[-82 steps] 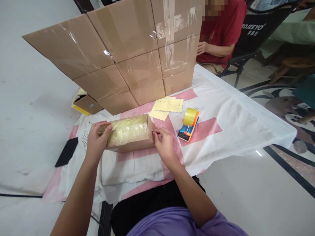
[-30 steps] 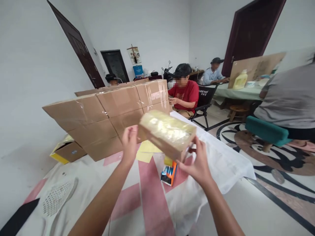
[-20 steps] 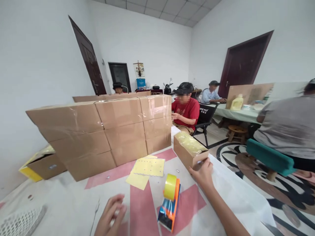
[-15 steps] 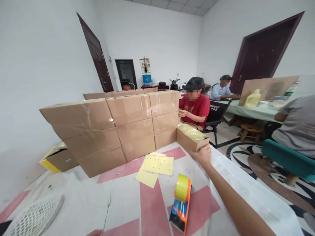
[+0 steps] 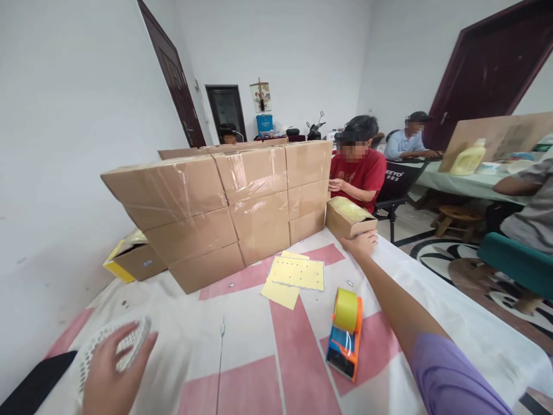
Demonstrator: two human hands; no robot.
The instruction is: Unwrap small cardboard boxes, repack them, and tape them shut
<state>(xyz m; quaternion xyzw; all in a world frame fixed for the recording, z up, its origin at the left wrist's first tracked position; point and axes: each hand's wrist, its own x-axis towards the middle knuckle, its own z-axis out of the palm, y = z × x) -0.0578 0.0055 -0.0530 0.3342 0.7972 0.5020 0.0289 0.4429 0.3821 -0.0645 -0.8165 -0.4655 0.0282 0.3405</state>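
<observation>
My right hand [image 5: 363, 245] holds the near end of a small cardboard box [image 5: 339, 222], its thumb on the side and its fingers along the end. The box stands open at the top and has pale yellow, shiny contents. At the lower left, my left hand [image 5: 116, 369] reaches over a white mesh basket [image 5: 88, 351]. Its thumb and fingers are apart on either side of the rim, and the basket's wall shows between them. An orange and blue tape dispenser [image 5: 345, 351] with a yellow tape roll lies between my arms. Yellow paper sheets [image 5: 298, 274] lie beyond it.
Stacked taped cartons [image 5: 259, 199] form a wall across the table's far side. Another open box [image 5: 142, 262] stands at its left. A thin wire tool [image 5: 221, 351] and a black flat object [image 5: 37, 383] lie nearby. A person in red [image 5: 358, 164] sits beyond the right box.
My left hand has come into view over the mesh basket. My right hand stays on the box. The whole view has shifted, moving the table's things rightward and up.
</observation>
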